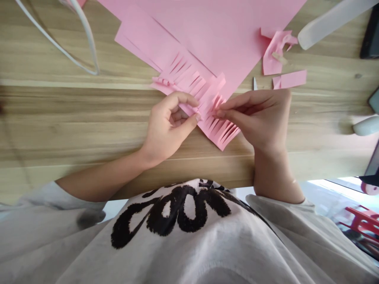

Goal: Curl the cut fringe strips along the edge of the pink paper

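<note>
Pink paper with slits cut into fringe strips (226, 132) lies near the table's front edge. My left hand (170, 128) has thumb and forefinger close together on a pink paper piece around the middle. From the right, my right hand (260, 114) pinches the fringe between thumb and fingertips. Further left, another slit section (180, 71) shows narrow cuts, and a small rolled strip (162, 81) lies at its edge. Beneath and behind spreads a large pink sheet (225, 35). Exactly how the fringed pieces overlap is hard to make out.
Crumpled pink scraps (272, 55) and a flat pink strip (291, 79) lie at the right. A small pointed blade tip (255, 83) shows beyond my right hand. A white cable (89, 39) loops at the upper left; a pale bar (331, 23) reaches in at the upper right.
</note>
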`<action>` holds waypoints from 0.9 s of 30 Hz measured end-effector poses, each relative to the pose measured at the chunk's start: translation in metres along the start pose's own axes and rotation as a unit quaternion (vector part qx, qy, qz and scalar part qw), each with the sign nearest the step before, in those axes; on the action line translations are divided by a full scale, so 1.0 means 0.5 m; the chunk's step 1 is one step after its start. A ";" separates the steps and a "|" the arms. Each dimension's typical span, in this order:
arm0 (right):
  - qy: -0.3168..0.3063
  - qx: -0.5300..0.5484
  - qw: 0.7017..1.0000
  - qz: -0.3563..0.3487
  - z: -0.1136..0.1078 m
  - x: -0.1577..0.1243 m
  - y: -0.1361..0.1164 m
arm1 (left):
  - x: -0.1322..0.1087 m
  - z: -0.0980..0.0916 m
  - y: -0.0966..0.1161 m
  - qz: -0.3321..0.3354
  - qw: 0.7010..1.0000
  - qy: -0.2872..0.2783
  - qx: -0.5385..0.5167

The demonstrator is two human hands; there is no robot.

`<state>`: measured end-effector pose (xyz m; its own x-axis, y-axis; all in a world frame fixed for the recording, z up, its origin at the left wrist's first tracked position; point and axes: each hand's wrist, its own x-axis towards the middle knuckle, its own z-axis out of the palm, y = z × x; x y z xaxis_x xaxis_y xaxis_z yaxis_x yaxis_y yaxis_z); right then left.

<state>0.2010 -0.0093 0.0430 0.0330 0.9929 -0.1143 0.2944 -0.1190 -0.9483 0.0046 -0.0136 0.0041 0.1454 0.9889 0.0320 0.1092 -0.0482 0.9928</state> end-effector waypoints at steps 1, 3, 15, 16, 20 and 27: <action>0.002 -0.002 1.000 -0.001 0.000 -0.001 -0.001 | 0.000 0.000 0.001 -0.004 1.000 0.000 0.002; 0.003 -0.003 1.000 -0.012 0.001 -0.001 -0.001 | -0.001 0.001 0.002 -0.007 1.000 -0.001 0.005; -0.038 -0.031 0.999 -0.021 -0.002 0.000 0.008 | -0.004 0.005 0.003 0.011 1.000 -0.001 0.016; -0.037 -0.028 0.999 -0.024 -0.002 0.000 0.009 | -0.005 0.005 0.003 0.015 1.000 -0.003 0.012; -0.016 -0.024 0.999 -0.028 -0.002 0.001 0.010 | -0.006 0.005 0.001 0.017 1.000 -0.006 0.006; -0.016 -0.019 1.000 -0.003 -0.004 0.002 0.000 | -0.006 0.004 -0.002 -0.002 0.999 -0.008 0.033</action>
<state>0.2031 -0.0086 0.0436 -0.0003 0.9930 -0.1183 0.3310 -0.1115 -0.9370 0.0062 -0.0166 0.0029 0.1604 0.9867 0.0266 0.1752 -0.0549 0.9830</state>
